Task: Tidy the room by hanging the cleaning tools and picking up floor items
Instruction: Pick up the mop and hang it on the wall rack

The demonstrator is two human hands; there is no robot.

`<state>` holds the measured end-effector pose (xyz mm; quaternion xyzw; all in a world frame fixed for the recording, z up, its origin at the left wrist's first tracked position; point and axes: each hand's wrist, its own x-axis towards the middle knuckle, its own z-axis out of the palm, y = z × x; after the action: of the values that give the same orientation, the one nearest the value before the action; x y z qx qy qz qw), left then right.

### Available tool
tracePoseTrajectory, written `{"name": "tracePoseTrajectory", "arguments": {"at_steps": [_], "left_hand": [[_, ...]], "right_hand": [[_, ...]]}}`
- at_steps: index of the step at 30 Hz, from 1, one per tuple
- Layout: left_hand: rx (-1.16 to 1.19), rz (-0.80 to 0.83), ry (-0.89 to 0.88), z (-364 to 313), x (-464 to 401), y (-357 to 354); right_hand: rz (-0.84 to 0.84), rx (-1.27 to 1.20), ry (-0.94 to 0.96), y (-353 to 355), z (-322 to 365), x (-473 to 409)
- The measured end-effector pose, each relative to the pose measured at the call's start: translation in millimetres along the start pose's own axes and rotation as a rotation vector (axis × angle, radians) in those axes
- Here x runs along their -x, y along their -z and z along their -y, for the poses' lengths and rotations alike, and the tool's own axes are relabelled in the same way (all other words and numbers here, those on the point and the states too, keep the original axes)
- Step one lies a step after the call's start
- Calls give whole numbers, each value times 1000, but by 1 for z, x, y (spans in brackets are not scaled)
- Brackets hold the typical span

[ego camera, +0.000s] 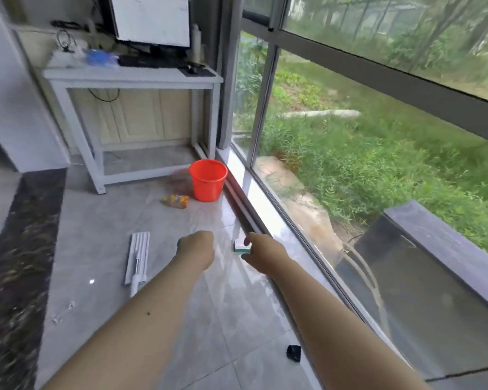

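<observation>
My right hand (pixel 261 253) reaches out low over the floor by the window track and pinches a small white and green box (pixel 241 246) between thumb and fingers. Beside it, my left hand (pixel 196 249) is stretched forward with its back to me and its fingers curled under; I see nothing in it. Left of that hand, a white flat mop head (pixel 138 253) lies on the grey tiles with its handle running toward me under my left forearm. A yellow snack bag (pixel 176 201) lies on the floor farther off.
A red bucket (pixel 208 180) stands by the window sill, in front of a white desk (pixel 130 77) carrying a monitor. A small black object (pixel 293 353) lies near the window track close to me. White scraps (pixel 64 312) lie at the left. Large windows (pixel 378 164) run along the right.
</observation>
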<state>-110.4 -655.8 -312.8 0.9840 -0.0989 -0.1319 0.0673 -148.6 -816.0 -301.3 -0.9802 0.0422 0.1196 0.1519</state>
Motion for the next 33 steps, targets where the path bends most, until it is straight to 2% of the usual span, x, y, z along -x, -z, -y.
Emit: {"name": "tracePoseTrajectory", "arguments": {"at_steps": [7, 20, 24, 33], "left_hand": [[-17, -36, 244, 74, 14, 7], [126, -113, 499, 218, 68, 3], [117, -112, 511, 272, 77, 0], [174, -109, 438, 424, 77, 9]], "right_hand": [[87, 40, 187, -22, 63, -38], [196, 131, 423, -72, 205, -53], [211, 162, 427, -93, 255, -52], [244, 161, 289, -141, 397, -55]]}}
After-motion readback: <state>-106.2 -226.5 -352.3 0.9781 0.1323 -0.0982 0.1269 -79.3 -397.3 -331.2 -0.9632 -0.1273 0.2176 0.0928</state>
